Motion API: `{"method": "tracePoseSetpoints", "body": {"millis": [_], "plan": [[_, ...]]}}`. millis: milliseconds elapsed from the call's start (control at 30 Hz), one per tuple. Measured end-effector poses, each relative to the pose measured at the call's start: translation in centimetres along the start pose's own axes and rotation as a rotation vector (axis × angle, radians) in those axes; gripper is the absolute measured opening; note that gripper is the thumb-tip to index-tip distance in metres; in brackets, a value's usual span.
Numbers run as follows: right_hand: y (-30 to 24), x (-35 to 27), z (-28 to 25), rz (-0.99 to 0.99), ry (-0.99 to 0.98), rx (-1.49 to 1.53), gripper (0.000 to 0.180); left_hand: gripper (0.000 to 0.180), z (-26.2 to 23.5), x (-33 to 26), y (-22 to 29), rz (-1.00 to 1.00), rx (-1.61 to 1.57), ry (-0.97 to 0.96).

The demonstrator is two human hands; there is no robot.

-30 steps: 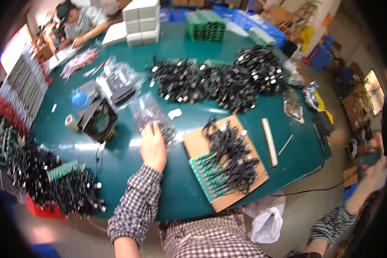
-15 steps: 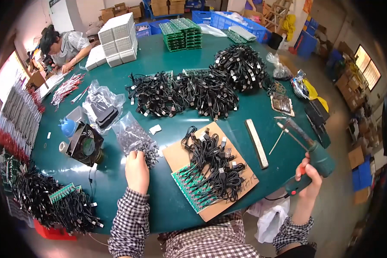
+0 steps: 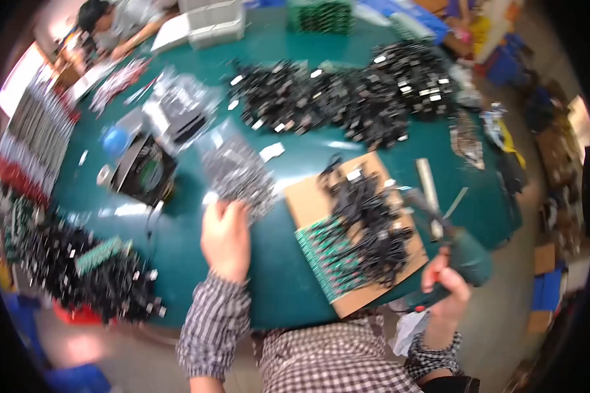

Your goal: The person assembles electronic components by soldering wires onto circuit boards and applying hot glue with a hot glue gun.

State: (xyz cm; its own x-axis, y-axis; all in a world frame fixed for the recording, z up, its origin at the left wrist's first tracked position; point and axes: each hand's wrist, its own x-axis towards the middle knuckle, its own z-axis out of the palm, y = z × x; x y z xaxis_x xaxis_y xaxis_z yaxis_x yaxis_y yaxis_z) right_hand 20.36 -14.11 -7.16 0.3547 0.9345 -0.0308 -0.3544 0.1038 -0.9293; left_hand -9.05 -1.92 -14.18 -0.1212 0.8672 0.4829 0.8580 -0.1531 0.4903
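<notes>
- While the head view is blurred by motion, the left hand [image 3: 226,239] shows clearly enough: its fingers are curled onto the near edge of a clear plastic bag [image 3: 237,171] of small dark parts, gripping it where it lies on the green table [image 3: 177,229].
- The right hand [image 3: 447,288] is closed around the handle of a green power screwdriver [image 3: 455,252], held at the table's near right edge, its tip pointing up and away over the table.
- Just left of that tool lies a brown cardboard sheet [image 3: 308,196], carrying a row of green circuit boards [image 3: 331,255] and a tangle of black cables [image 3: 367,223] on top of them.
- The bag sits between the cardboard sheet and a black square fan [image 3: 144,171] farther left.
- A long heap of black cable bundles [image 3: 347,98] stretches across the far half of the table.
- Another pile of black cables [image 3: 78,275] with a green board among them lies at the near left edge.
- Beyond the far left corner another person [image 3: 115,19] bends over the work there.
- A pale stick [image 3: 427,180] lies on the table just beyond the screwdriver.
</notes>
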Motion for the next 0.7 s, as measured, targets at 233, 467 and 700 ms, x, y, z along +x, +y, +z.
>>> {"method": "tracePoseSetpoints", "body": {"millis": [233,467,700], "plan": [[1.0,-0.6,3.1,0.153,-0.129,0.061,0.028,0.009,-1.6,-1.2,-1.7,-0.067,-0.233,-0.006],[1.8,0.1,5.2,0.225,-0.236,0.015,0.035,0.008,-5.0,-2.7,2.0,-0.571,-0.990,-0.093],[2.7,0.4,9.7,0.123,-0.371,-0.197,0.019,0.012,-6.1,-5.8,7.7,-0.645,-1.395,-0.263]]}}
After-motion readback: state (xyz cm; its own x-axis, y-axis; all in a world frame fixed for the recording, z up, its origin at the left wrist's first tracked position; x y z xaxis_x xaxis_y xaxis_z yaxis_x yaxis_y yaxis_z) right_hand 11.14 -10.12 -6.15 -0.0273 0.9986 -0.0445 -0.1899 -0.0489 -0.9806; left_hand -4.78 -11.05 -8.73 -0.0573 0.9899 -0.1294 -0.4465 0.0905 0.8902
